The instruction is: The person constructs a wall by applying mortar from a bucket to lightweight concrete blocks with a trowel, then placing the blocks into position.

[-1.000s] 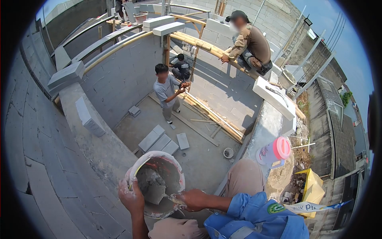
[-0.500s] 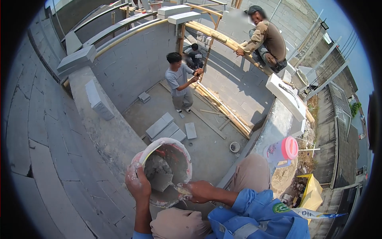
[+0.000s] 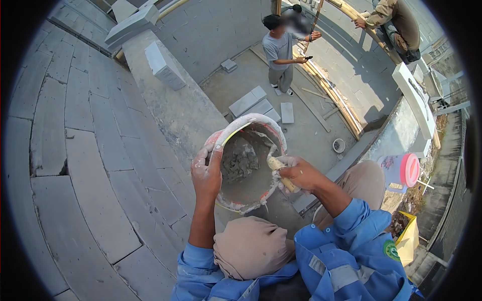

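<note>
A mortar-smeared bucket [image 3: 253, 118] is held tilted above my lap, its mouth facing me. My left hand [image 3: 207, 170] is closed on its left rim, thumb inside and fingers outside. Grey mortar [image 3: 240, 163] lies in a lump against the inner left side. In my right hand [image 3: 298, 174] is a trowel [image 3: 275, 164], gripped by its pale handle at the bucket's right rim. Its metal neck reaches into the bucket; the blade is hard to make out against the mortar. Wet mortar coats fingers of both hands.
A block wall [image 3: 100, 210] rises on my left, beside a concrete ledge [image 3: 165, 108] bearing a loose block [image 3: 163, 65]. Below, a person [image 3: 281, 55] stands near stacked blocks [image 3: 248, 101]. Another person [image 3: 401, 30] perches at upper right. A pink-lidded jug [image 3: 401, 169] stands on my right.
The view has tipped down and left, so the scene sits farther right. My right hand has moved up along the bucket's right rim, and the trowel blade has turned away from its earlier flat-facing position.
</note>
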Demonstrator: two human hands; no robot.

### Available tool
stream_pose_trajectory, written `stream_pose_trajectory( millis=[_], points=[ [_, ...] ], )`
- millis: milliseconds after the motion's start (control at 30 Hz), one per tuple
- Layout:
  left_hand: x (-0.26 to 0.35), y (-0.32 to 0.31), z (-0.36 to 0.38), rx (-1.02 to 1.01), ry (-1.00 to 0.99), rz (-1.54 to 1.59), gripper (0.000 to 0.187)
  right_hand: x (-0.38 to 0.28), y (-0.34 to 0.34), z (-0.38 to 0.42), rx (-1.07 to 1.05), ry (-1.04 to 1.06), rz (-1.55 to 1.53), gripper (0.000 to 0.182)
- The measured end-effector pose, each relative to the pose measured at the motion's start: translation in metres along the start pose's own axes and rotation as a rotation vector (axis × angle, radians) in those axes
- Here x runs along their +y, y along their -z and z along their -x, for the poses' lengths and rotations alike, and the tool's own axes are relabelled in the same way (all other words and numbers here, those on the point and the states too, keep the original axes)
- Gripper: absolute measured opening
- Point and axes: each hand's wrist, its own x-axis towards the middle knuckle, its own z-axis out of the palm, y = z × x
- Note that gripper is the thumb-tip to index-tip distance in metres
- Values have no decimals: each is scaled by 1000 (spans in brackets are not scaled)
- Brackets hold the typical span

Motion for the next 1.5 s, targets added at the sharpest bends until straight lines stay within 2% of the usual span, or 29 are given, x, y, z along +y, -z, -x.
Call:
stream_pose_trajectory(
  millis=[67, 133, 167, 233, 267, 400, 500, 567, 700, 767, 800, 867, 1000, 1067, 1100, 1167, 1200, 1300, 1367, 1433, 1500],
  points=[
    [-4, 2, -1, -22, -27, 87, 31, -15, -1, -11, -34, 3, -48, 41],
    [-7, 5, 0, -34, -10, 92, 31, -35, -10, -12, -4, 3, 394, 44],
    [-8, 3, 1, -44, 7, 121, 31, -31, -14, -17, -2, 4, 383, 44],
    [-6, 0, 4, -80, -23, 92, 31, -24, -28, -29, 127, 386, 950, 47],
    [-5, 1, 5, -103, -52, 67, 30, -27, -38, -32, 25, 313, 940, 56],
    [-8, -5, 2, -77, -44, 147, 30, -27, -75, -12, -17, 272, 1124, 57],
    [-4, -7, 8, -90, -36, 142, 29, -16, -80, -4, -12, 330, 1241, 58],
    [-2, -10, 10, -118, -14, 98, 29, -5, -77, -6, -34, 423, 1426, 61],
    [8, -19, 11, -81, -79, 135, 28, 10, -70, -7, -102, 405, 1474, 67],
    [2, -16, 10, -38, 13, 117, 28, 17, -67, -3, -185, 327, 1491, 69],
    [-1, -15, 8, -17, -8, 118, 28, 17, -64, -1, -182, 353, 1507, 69],
    [-7, -14, 13, 36, -1, 169, 29, 23, -58, 4, -187, 326, 1448, 58],
    [-7, -9, 15, 47, 18, 153, 31, 16, -34, 8, -237, 221, 1419, 62],
    [-11, -4, 11, 59, 23, 125, 33, 39, -10, -15, -249, 447, 970, 63],
    [-12, -2, 9, 58, 27, 134, 33, 25, -10, -9, -246, 439, 976, 63],
    [-14, 2, 4, 63, 20, 128, 33, -14, -14, 6, -166, 198, 694, 62],
    [-12, 4, 4, 73, 17, 133, 33, -18, -13, 2, -124, 153, 589, 61],
    [-4, 4, 3, 52, -52, 74, 32, -20, -4, -28, -61, 246, 623, 60],
    [-10, 1, 6, 95, -138, -78, 30, -15, -2, -47, -30, 238, 638, 59],
    [-5, -3, 6, 97, -161, -45, 27, -14, -9, -55, -19, 241, 680, 60],
    [-6, -4, 6, 103, -154, -38, 24, -5, -20, -58, 66, 376, 941, 62]
  ],
)
